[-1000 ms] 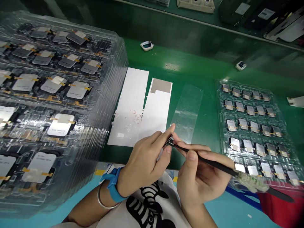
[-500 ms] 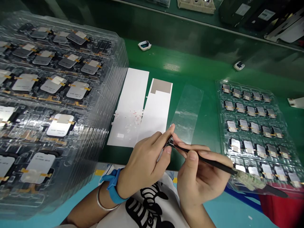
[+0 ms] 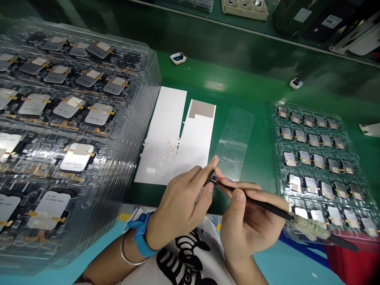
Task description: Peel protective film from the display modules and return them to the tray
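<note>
My left hand [image 3: 185,198], with a blue band at the wrist, is closed around a small dark-edged part [image 3: 209,178], mostly hidden by the fingers. My right hand [image 3: 252,221] holds a long black tool [image 3: 267,206] between thumb and fingers; tape is wrapped round its rear part. The tool's thin tip meets the small part between both hands. Beyond my left hand lie two white sheets [image 3: 166,118] [image 3: 197,134], the right one with a grey patch at its top. A clear film [image 3: 236,138] lies beyond my right hand.
Stacked clear trays [image 3: 139,99] with flat silver-grey parts fill the left side. Another clear tray [image 3: 274,158] of smaller parts stands at the right. Two small white-rimmed pieces [image 3: 178,58] [image 3: 296,83] lie farther back, below a shelf edge [image 3: 237,29].
My right hand and the rear of the black tool have shifted very slightly left. The tool's tip is still at the small part, and my left hand has barely moved.
</note>
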`<act>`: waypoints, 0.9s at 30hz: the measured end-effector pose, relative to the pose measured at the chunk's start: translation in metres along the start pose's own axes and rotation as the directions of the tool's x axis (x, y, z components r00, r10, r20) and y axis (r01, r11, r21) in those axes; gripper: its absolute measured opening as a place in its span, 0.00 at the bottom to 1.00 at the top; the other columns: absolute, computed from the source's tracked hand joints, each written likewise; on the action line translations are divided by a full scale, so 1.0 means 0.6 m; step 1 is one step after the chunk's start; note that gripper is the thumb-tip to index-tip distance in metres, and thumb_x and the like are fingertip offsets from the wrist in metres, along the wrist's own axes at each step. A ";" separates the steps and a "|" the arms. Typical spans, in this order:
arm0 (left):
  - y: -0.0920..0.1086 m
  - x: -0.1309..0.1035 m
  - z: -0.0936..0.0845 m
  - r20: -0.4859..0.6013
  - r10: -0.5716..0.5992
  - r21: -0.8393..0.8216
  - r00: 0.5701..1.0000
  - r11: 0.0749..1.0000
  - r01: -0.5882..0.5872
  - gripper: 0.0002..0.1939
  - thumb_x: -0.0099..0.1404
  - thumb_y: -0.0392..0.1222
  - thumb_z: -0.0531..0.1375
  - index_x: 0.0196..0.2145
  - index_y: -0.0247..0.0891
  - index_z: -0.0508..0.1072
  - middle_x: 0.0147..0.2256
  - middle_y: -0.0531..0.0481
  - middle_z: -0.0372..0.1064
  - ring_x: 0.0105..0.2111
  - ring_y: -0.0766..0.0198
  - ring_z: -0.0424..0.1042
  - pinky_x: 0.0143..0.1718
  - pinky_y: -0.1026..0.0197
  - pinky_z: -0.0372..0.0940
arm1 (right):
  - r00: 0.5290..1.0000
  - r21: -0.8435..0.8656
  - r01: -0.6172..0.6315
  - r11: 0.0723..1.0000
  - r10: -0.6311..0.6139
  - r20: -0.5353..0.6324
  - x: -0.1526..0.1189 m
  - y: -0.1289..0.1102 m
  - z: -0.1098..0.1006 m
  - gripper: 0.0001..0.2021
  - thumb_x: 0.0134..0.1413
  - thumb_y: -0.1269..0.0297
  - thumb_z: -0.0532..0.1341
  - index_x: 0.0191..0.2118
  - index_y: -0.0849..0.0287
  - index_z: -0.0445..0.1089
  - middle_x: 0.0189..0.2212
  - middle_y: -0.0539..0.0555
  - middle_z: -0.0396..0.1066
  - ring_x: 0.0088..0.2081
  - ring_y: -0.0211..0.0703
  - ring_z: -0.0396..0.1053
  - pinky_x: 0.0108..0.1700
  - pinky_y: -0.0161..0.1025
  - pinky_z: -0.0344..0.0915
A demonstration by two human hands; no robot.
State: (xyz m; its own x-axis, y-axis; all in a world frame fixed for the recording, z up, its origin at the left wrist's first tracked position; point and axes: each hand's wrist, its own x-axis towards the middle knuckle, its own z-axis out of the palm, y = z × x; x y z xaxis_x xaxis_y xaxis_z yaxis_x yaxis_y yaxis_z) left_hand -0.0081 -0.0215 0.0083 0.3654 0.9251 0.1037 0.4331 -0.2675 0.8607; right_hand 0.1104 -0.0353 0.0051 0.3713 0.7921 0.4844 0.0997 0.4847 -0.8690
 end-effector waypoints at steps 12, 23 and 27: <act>0.001 0.000 0.000 0.011 -0.013 0.026 1.000 1.000 0.013 0.25 0.75 0.38 0.44 0.68 0.40 0.54 0.41 0.47 0.70 0.36 0.58 0.70 0.37 0.55 0.67 | 0.999 0.045 0.018 0.999 -0.019 0.026 0.000 0.000 -0.004 0.14 0.58 0.85 0.56 0.45 0.61 0.62 0.36 0.55 0.75 0.40 0.45 0.77 0.42 0.48 0.80; 0.002 -0.002 -0.003 0.011 0.002 0.017 1.000 1.000 -0.002 0.26 0.74 0.39 0.44 0.67 0.36 0.54 0.40 0.45 0.70 0.34 0.59 0.69 0.34 0.56 0.66 | 0.995 0.035 0.015 0.999 -0.019 0.100 -0.001 -0.003 -0.010 0.15 0.56 0.87 0.55 0.45 0.62 0.63 0.37 0.55 0.75 0.42 0.45 0.77 0.49 0.52 0.78; 0.002 -0.003 -0.004 0.010 0.008 0.032 1.000 0.999 -0.009 0.25 0.74 0.39 0.44 0.67 0.34 0.56 0.39 0.45 0.70 0.34 0.59 0.69 0.34 0.56 0.66 | 0.994 0.036 0.008 0.999 -0.012 0.106 0.000 -0.004 -0.010 0.14 0.57 0.86 0.55 0.44 0.62 0.63 0.36 0.54 0.74 0.41 0.44 0.77 0.48 0.51 0.78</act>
State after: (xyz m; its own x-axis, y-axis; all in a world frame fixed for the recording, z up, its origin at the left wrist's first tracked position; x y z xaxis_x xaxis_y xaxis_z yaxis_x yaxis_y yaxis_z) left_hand -0.0100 -0.0229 0.0105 0.3774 0.9200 0.1059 0.4563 -0.2843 0.8432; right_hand 0.1159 -0.0390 0.0067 0.2703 0.8213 0.5024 0.0697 0.5038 -0.8610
